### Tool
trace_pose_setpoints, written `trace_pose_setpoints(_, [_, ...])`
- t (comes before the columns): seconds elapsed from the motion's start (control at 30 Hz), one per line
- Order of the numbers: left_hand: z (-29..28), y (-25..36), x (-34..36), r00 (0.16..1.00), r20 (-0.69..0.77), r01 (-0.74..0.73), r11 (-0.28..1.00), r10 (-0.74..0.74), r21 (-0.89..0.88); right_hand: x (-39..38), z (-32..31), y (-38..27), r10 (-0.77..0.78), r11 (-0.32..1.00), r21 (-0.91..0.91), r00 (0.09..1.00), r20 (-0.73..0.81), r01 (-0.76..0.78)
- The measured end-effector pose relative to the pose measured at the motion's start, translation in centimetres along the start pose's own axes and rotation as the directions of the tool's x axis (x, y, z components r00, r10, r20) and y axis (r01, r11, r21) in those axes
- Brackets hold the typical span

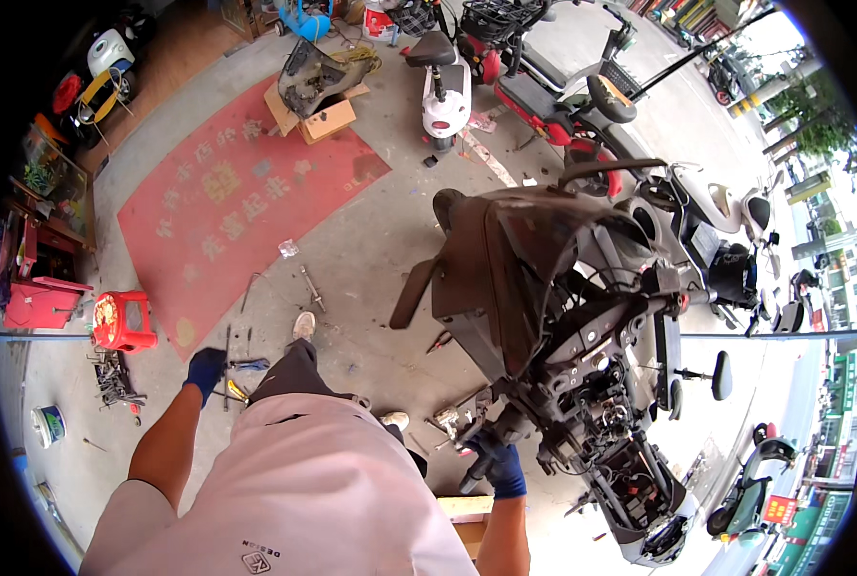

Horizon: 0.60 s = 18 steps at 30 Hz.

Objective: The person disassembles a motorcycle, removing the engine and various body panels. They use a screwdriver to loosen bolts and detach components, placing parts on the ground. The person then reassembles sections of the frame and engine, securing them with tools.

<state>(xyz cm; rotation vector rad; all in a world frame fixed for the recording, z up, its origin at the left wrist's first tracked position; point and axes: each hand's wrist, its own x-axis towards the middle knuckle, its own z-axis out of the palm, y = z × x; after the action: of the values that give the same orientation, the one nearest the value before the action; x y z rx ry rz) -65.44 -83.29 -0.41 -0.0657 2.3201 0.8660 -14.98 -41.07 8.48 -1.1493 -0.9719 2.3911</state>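
My right hand point(501, 468), in a dark blue glove, is closed round the black handlebar grip point(471, 478) of a partly stripped scooter point(592, 384). The scooter's front panels are off, and wires and frame parts show around its steering area. A large dark brown panel point(491, 264) stands out on its far side. My left hand point(207, 369), also gloved in dark blue, hangs low on the left, its fingers mostly hidden. Close to it in the picture are a thin dark rod point(226, 338), blue-handled pliers point(250, 365) and a yellow-handled tool point(238, 391).
A red stool point(124, 322) and a pile of metal parts point(114, 381) stand left, near a white tub point(48, 425). Ahead lie a red mat point(246, 211) and a cardboard box point(328, 120) bearing a dark panel. Several parked scooters point(446, 101) line the far side and right.
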Motion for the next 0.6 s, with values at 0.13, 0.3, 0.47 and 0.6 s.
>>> trace_pose_setpoints(0.13, [0.7,9.6,6.2,0.974,-0.045,-0.227,0.963,0.223,-0.145,-1.6,2.9,-1.3,-0.075,0.936,-0.349,0.996,-0.042,0.056])
trace_pose_setpoints(0.3, [-1.0,10.8,17.3,0.985,0.057,-0.155,0.976,0.165,-0.153,-2.6,5.3,-0.4,0.053,0.942,-0.193,0.688,-0.724,-0.275])
trace_pose_setpoints(0.47, [-2.0,15.4,24.8,0.958,0.277,-0.048,0.993,0.077,-0.109,-2.6,13.9,7.6,-0.643,0.491,-0.393,-0.019,-0.766,-0.777])
trace_pose_setpoints(0.6, [-4.1,21.2,31.2,0.921,0.389,0.07,0.992,-0.026,-0.1,2.8,21.9,11.9,0.217,0.732,0.015,0.212,-0.953,-0.682])
